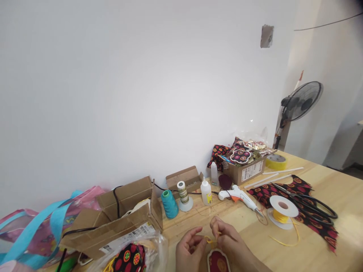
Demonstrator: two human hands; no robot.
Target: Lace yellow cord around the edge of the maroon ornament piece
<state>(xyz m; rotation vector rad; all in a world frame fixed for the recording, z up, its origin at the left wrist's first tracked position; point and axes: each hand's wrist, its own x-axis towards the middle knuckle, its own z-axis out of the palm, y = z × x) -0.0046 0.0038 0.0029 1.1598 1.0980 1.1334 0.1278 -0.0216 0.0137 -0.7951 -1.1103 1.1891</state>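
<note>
My left hand [189,249] and my right hand [227,236] are close together at the front of the table, fingers pinched. Between them runs a short yellow cord [210,240], with one part in each hand. Just below the cord is a dark red fabric piece with a white scalloped border [217,261], its lower end cut off by the picture's edge. Whether the cord is fastened to this piece I cannot tell. To the right stands a white spool of yellow cord [283,207], its loose end trailing on the wood.
Black scissors [312,206] lie on patterned dark fabric [295,185] at right. Behind my hands are a white glue gun [239,196], a glue bottle [206,192] and a teal thread cone [169,204]. Cardboard boxes [124,223] stand left and a filled box [249,170] back right.
</note>
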